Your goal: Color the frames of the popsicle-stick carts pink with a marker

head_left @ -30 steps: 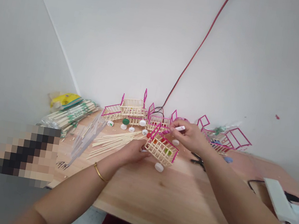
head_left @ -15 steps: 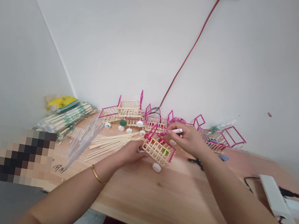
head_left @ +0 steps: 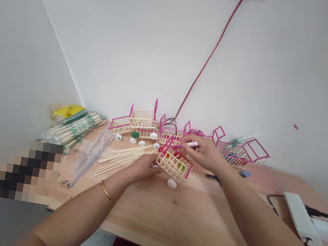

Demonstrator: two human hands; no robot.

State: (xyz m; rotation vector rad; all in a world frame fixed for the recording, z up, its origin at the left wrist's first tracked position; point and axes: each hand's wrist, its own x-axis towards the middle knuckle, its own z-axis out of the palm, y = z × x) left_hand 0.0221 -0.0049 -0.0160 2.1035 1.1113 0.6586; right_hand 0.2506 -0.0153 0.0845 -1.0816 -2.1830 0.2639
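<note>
- The left hand [head_left: 146, 167] grips one end of a magenta-edged, pale wooden stick cart [head_left: 172, 164], tilted over the smooth wood-grained tabletop [head_left: 166, 220], probably to steady it.
- The right hand [head_left: 205, 151] pinches a slim white cylindrical marker [head_left: 192, 144], apparently angled to reach the cart's magenta frame; contact is unclear.
- A round white wheel [head_left: 172, 184] projects below the open, slatted lattice.

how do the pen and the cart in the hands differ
The pen is slim and mostly white; the cart is an open lattice of pale sticks with pink edges. The cart is clearly bigger than the pen. The right hand has the pen, the left hand the cart. Both are held.
</note>
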